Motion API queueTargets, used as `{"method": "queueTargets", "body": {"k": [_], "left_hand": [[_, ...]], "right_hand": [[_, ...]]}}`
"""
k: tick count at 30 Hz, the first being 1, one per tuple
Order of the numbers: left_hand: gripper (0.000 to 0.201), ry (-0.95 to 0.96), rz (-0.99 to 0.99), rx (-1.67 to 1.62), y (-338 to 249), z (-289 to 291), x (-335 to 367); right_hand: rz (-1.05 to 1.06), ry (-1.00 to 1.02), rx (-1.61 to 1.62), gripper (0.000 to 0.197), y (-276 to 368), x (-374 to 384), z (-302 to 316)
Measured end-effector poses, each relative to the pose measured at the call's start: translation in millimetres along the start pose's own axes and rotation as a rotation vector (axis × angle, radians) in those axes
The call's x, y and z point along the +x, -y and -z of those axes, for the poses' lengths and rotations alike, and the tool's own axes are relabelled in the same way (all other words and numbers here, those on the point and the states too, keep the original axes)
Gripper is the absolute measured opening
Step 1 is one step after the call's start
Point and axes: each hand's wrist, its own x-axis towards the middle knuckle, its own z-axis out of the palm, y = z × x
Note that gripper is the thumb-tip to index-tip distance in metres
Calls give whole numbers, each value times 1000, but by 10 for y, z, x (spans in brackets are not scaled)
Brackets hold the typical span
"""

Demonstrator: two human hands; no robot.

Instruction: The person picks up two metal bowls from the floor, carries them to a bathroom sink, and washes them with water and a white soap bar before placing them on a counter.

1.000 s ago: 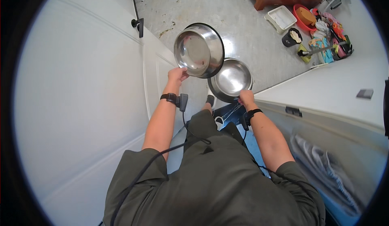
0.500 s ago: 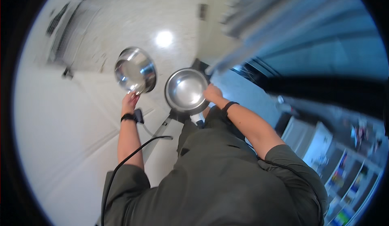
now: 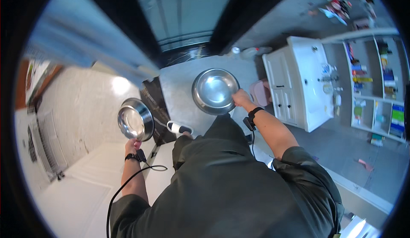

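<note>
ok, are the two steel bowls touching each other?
No, the left hand holds one steel bowl and the right hand holds the other steel bowl, with open floor between them.

The person wears a dark olive short-sleeved shirt (image 3: 230, 186), a black band on each wrist (image 3: 130, 157), and a thin black cable (image 3: 128, 182) along the left arm.

The view swings on round the room: the white wall and blurred blue surfaces give way to a dark doorway, a white cabinet (image 3: 294, 88) and shelves (image 3: 371, 93) on the right. The two steel bowls, close together a second ago, now sit well apart. The left hand (image 3: 132, 145) carries its bowl (image 3: 135, 119) lower and out to the left, while the right hand (image 3: 241, 98) lifts its bowl (image 3: 215, 90) higher and to the right.
</note>
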Motion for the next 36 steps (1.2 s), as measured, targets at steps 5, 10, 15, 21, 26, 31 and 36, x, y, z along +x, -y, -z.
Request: {"method": "queueTargets", "body": {"k": [5,10,15,21,26,31,36], "left_hand": [[16,-15,-113,82,169,-1806,-565],[10,-15,-50,224,504,-3360,-193],[10,83,-128,306,1042,-5128,609],[15,-94,-255,650,1396,-6768,1800],[18,-220,-340,993,1720,-7880,2328],[23,-251,-346,880,2095,-8297,3139],[33,-143,-532,781,2374,-8223,3817]], "right_hand": [[-246,-357,524,36,-2087,117,924],[-245,-410,733,43,-3769,-55,2209],[-415,-316,1056,34,-5175,-104,3147],[-580,-118,1223,27,-5909,684,3495],[-612,-135,1216,25,-6182,1013,3441],[-485,-177,1253,28,-6463,1153,3371],[-337,-279,1384,28,-6711,1119,3181]]}}
